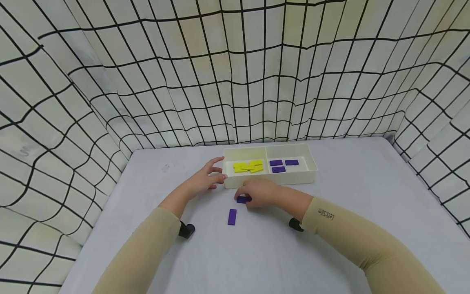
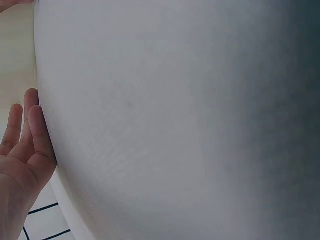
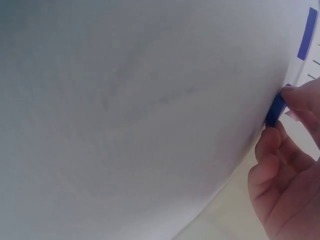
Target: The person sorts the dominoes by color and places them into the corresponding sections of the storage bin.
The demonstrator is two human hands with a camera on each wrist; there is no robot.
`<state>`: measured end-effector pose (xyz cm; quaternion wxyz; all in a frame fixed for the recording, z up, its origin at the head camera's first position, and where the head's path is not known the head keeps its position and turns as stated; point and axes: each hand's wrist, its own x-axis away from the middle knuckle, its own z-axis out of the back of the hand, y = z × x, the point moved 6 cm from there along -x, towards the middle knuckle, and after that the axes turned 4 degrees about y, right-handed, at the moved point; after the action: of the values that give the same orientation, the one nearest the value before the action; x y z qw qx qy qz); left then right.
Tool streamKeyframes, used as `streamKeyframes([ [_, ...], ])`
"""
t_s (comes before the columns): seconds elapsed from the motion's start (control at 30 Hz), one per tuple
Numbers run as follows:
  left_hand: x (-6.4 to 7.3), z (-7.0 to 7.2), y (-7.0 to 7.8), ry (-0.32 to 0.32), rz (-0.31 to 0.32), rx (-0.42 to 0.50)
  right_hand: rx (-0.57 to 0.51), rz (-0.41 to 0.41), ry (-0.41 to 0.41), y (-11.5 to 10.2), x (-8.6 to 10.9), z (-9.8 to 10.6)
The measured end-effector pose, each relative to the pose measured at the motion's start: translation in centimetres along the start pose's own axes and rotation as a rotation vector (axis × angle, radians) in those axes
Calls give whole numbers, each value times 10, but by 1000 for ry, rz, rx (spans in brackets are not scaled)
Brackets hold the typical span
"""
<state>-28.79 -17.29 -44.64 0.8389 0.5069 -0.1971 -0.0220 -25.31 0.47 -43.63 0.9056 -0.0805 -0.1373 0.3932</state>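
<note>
My right hand (image 1: 262,192) pinches a small purple rectangular block (image 1: 242,199) between thumb and fingertips, on the table just in front of a white two-compartment box (image 1: 293,178). The same block (image 3: 276,107) shows at the right of the right wrist view. A second purple block (image 1: 232,217) lies loose on the table, nearer to me. Beside the box's left end is my left hand (image 1: 200,179), fingers spread and loosely bent, the fingertips at the box wall. Several yellow blocks (image 1: 247,167) lie in the left compartment; purple blocks (image 1: 291,162), 3 in all, lie in the right one.
A white tabletop (image 1: 349,175) lies under everything. White walls with a black grid net (image 1: 249,73) enclose its back and sides. A dark wrist camera (image 1: 187,231) sits below the left sleeve, another dark one (image 1: 295,224) below the right sleeve.
</note>
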Motion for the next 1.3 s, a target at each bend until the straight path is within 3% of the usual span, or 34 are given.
streamKeyframes([
  [0.23, 0, 1, 0, 0, -7, -3, -25, 12, 22, 1, 6, 4],
  [0.43, -1, 1, 0, 8, -6, -24, -77, -38, 33, 7, 12, 12],
  [0.8, 1, 1, 1, 9, -4, -5, -105, -96, 85, 28, 35, 44],
  [1.03, 2, 1, 1, 4, -1, -2, -111, -130, 126, 52, 50, 64],
  [1.3, 1, 1, 1, 0, 4, -10, -137, -148, 173, 94, 71, 78],
])
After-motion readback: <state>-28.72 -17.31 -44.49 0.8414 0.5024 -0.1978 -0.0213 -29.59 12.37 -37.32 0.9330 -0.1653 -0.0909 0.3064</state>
